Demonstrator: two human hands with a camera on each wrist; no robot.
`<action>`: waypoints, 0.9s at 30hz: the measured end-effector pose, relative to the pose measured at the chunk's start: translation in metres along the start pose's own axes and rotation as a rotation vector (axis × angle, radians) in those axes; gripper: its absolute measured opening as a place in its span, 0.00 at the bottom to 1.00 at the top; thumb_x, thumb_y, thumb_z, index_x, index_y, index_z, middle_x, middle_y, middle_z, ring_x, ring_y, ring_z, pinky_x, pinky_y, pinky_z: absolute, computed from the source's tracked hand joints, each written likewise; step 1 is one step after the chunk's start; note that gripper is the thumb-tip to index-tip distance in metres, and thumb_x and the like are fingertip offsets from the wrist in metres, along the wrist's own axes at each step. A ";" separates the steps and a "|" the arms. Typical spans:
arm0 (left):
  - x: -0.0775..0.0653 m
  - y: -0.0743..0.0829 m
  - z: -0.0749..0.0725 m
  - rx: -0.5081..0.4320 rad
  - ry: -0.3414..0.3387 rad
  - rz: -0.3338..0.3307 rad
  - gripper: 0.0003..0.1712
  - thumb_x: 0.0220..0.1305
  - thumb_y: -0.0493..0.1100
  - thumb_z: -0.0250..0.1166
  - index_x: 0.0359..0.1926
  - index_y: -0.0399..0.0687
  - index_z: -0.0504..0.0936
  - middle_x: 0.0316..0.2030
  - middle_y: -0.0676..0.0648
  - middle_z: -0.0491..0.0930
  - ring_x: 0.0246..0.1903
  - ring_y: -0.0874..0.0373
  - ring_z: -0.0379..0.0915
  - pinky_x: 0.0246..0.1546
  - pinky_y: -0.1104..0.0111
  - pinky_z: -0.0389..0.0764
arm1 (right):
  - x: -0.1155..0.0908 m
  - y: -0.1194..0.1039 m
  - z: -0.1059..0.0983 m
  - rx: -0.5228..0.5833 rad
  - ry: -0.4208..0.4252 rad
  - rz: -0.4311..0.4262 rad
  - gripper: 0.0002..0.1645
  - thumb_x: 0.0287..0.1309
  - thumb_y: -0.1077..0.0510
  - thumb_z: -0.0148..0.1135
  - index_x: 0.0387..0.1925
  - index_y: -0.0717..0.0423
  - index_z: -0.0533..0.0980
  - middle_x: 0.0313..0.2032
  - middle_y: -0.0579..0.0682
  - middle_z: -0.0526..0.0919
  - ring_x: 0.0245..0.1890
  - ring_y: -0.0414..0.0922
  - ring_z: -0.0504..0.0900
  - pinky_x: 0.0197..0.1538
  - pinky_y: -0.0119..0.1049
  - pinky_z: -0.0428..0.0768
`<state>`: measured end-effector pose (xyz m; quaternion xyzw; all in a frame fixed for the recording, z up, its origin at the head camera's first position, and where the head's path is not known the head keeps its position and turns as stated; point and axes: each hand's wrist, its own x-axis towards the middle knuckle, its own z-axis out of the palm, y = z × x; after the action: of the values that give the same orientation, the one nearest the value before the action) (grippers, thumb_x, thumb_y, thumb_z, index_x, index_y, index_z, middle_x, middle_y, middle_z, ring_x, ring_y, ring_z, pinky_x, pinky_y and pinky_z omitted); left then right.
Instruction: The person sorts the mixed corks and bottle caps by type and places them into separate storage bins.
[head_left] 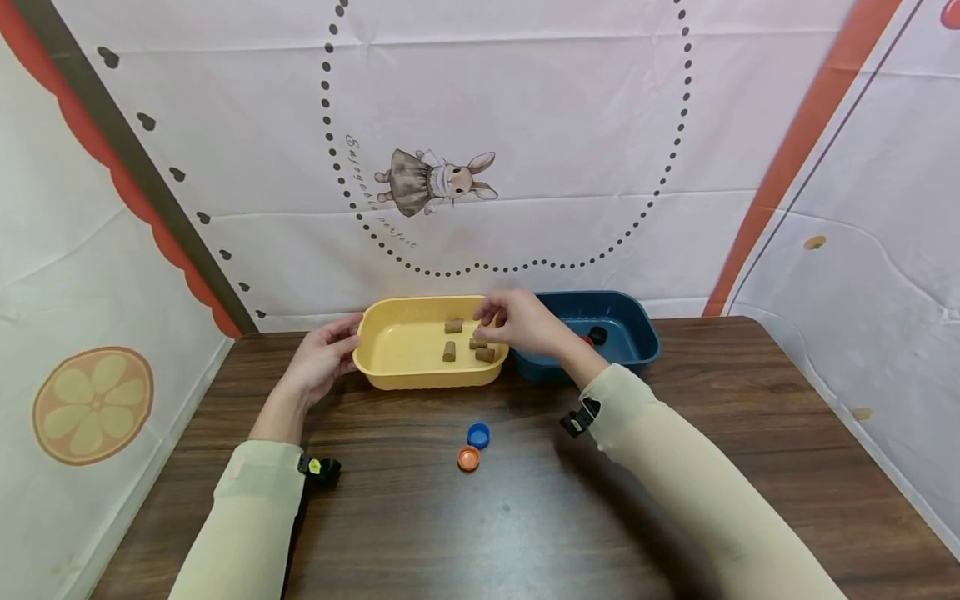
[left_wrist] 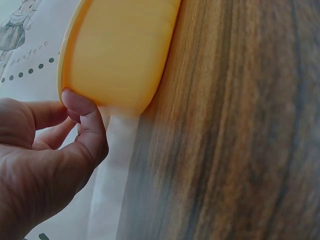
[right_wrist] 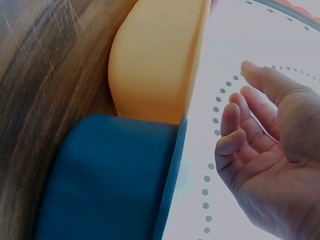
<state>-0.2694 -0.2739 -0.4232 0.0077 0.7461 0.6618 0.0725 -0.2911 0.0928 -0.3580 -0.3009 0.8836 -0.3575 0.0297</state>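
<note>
My left hand [head_left: 324, 357] pinches the left end of a yellow tub [head_left: 390, 379], thumb at the rim in the left wrist view. Several brown corks [head_left: 449, 351] lie in the tub, mostly toward its right end. Above that right end is my right hand [head_left: 521, 323], its fingers loosely bent. The right wrist view shows nothing between that hand's thumb and fingers. Right beside the yellow tub stands a dark blue tub [head_left: 630, 333], partly covered by my right wrist. A black cap [head_left: 597, 335] and a bit of something red lie inside it.
A blue bottle cap [head_left: 478, 435] and an orange bottle cap [head_left: 468, 457] lie side by side on the dark wooden table [head_left: 405, 517], in front of the tubs. Behind the tubs hangs a printed white cloth [head_left: 525, 108].
</note>
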 end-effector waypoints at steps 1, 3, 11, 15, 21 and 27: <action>0.000 0.000 0.000 0.000 -0.001 0.001 0.31 0.84 0.35 0.51 0.83 0.40 0.59 0.63 0.34 0.65 0.46 0.55 0.76 0.39 0.73 0.84 | -0.002 -0.001 0.000 0.004 0.000 -0.002 0.13 0.65 0.52 0.77 0.46 0.52 0.85 0.40 0.46 0.86 0.40 0.44 0.82 0.44 0.40 0.82; 0.000 0.000 0.000 -0.002 -0.003 0.003 0.31 0.84 0.35 0.51 0.83 0.40 0.58 0.63 0.34 0.65 0.46 0.55 0.76 0.39 0.73 0.84 | -0.006 -0.003 0.000 0.008 -0.002 -0.006 0.14 0.65 0.51 0.77 0.46 0.52 0.85 0.39 0.46 0.86 0.39 0.44 0.82 0.43 0.40 0.82; 0.000 -0.001 -0.001 -0.009 -0.004 0.002 0.32 0.84 0.35 0.51 0.83 0.39 0.58 0.62 0.34 0.66 0.44 0.57 0.76 0.38 0.74 0.83 | -0.024 -0.009 0.002 0.020 -0.025 -0.029 0.15 0.65 0.50 0.76 0.48 0.54 0.85 0.40 0.43 0.85 0.40 0.43 0.82 0.46 0.39 0.82; 0.001 -0.001 0.000 -0.006 -0.006 0.000 0.32 0.84 0.35 0.52 0.83 0.40 0.59 0.61 0.36 0.67 0.44 0.58 0.76 0.38 0.73 0.83 | -0.033 -0.008 0.006 0.053 -0.038 -0.060 0.13 0.65 0.54 0.77 0.47 0.54 0.85 0.42 0.45 0.87 0.41 0.43 0.83 0.48 0.40 0.83; 0.001 0.000 0.001 -0.008 -0.003 -0.001 0.32 0.84 0.36 0.52 0.83 0.41 0.59 0.61 0.37 0.67 0.43 0.59 0.76 0.39 0.74 0.84 | -0.046 -0.006 0.012 0.118 -0.095 -0.045 0.12 0.64 0.54 0.78 0.47 0.47 0.85 0.45 0.50 0.88 0.40 0.42 0.84 0.47 0.40 0.84; 0.001 0.000 0.001 -0.007 -0.005 -0.002 0.32 0.84 0.38 0.54 0.83 0.42 0.59 0.59 0.40 0.68 0.43 0.62 0.77 0.41 0.73 0.84 | -0.056 -0.002 0.021 0.176 -0.181 -0.065 0.18 0.64 0.52 0.78 0.52 0.54 0.85 0.46 0.53 0.88 0.41 0.42 0.86 0.48 0.39 0.85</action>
<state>-0.2698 -0.2733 -0.4231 0.0082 0.7437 0.6642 0.0752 -0.2392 0.1098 -0.3816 -0.3567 0.8324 -0.4056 0.1239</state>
